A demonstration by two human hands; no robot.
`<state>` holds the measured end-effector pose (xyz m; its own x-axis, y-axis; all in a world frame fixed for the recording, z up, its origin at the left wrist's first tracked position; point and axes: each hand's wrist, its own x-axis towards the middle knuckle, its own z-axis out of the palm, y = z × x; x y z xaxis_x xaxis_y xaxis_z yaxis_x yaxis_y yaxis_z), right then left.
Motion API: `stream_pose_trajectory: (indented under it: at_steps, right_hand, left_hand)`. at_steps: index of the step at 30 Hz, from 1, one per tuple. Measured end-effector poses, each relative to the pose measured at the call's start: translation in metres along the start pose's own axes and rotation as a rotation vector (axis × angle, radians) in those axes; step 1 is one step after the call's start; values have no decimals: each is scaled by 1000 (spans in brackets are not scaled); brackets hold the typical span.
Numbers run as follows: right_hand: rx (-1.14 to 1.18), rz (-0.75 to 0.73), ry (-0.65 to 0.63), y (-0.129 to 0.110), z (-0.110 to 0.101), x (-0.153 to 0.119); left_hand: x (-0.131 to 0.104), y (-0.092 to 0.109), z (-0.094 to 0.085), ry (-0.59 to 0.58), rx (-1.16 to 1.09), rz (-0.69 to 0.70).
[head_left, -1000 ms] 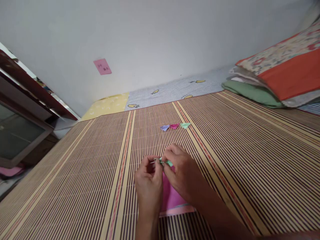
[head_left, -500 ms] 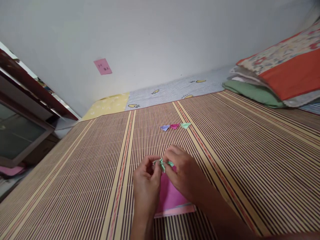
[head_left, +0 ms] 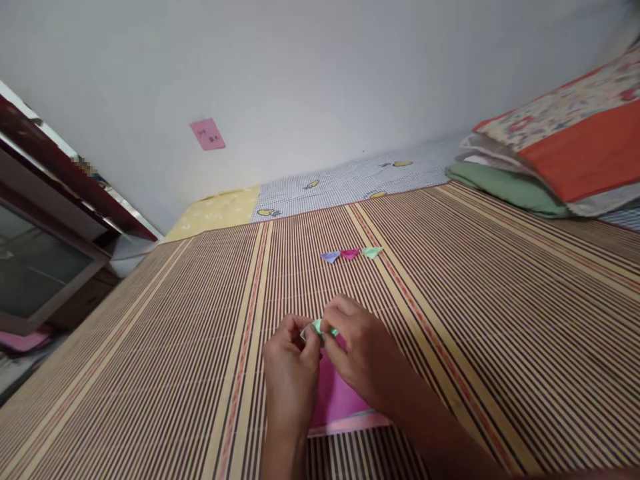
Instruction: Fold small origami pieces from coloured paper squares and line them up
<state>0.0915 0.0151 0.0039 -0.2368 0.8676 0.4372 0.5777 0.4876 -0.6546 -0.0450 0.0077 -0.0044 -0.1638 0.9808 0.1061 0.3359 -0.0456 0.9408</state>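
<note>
Between my two hands is a small folded piece of light green paper point(head_left: 318, 326). My left hand point(head_left: 294, 357) pinches its left end with thumb and fingers. The fingertips of my right hand point(head_left: 357, 340) close on its right side and cover part of it. Beneath the hands lies a stack of coloured paper sheets point(head_left: 340, 397), magenta on top with a pink edge showing at the near side. Farther off, three small folded paper pieces sit in a row: a blue one point(head_left: 331, 257), a magenta one point(head_left: 351, 254) and a green one point(head_left: 372, 253).
A striped bamboo mat point(head_left: 200, 347) covers the bed. Folded bedding point(head_left: 585, 153) is piled at the far right, and patterned cloth point(head_left: 340, 183) runs along the wall. A pink note point(head_left: 207, 134) is stuck on the wall. At the left stands a glass-fronted cabinet point(head_left: 40, 260).
Both hands have shifted slightly left and nearer, and the green paper has turned a little between the fingers. The row of folded pieces stays in place.
</note>
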Motion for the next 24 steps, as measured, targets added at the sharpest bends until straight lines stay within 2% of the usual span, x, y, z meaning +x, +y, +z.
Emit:
stream_pose_trajectory:
  at_steps: [3,8,13,17,24]
  right_hand:
    - [38,28,21,2,1,1]
    - [78,44,69,6,-2,3]
    - [47,26,52,3,-4,2]
    - [57,10,46,3,-5,3]
    - [144,4,66,10,-4,3]
  left_hand:
    - [0,-1,0,-29,-76,31]
    - [-1,6,-3,-210,-132,99]
    - [-2,8,-1,-202,36,123]
    - [-1,6,-2,-214,149,203]
    - [1,4,-3,-206,111,202]
